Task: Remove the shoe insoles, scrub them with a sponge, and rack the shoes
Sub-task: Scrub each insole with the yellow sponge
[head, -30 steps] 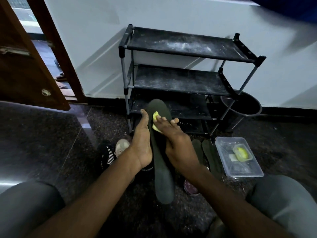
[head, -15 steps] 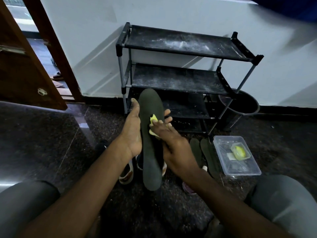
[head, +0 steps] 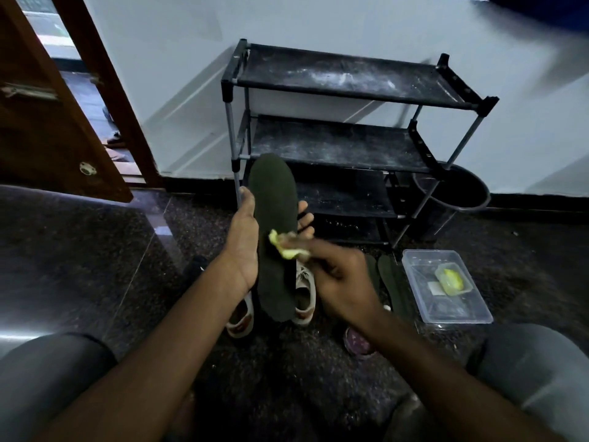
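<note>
My left hand (head: 243,244) holds a long dark insole (head: 274,199) upright from behind, thumb on its left edge and fingertips showing past its right edge. My right hand (head: 341,275) pinches a yellow-green sponge (head: 287,247) and presses it against the insole's middle. Below the insole a pair of white shoes (head: 302,298) lies on the dark floor. Two more dark insoles (head: 390,282) lie on the floor to the right of my right hand. The black three-tier shoe rack (head: 334,145) stands against the white wall with nothing on its dusty shelves.
A clear plastic tub (head: 446,311) with a small yellow-green container in it sits on the floor at right. A dark bucket (head: 462,193) stands beside the rack. A maroon shoe (head: 357,342) peeks out under my right forearm. A wooden door (head: 47,129) hangs ajar at left.
The sponge in my right hand has slid down the insole from near its top to its middle. My left hand has lifted the insole, uncovering the white shoes below.
</note>
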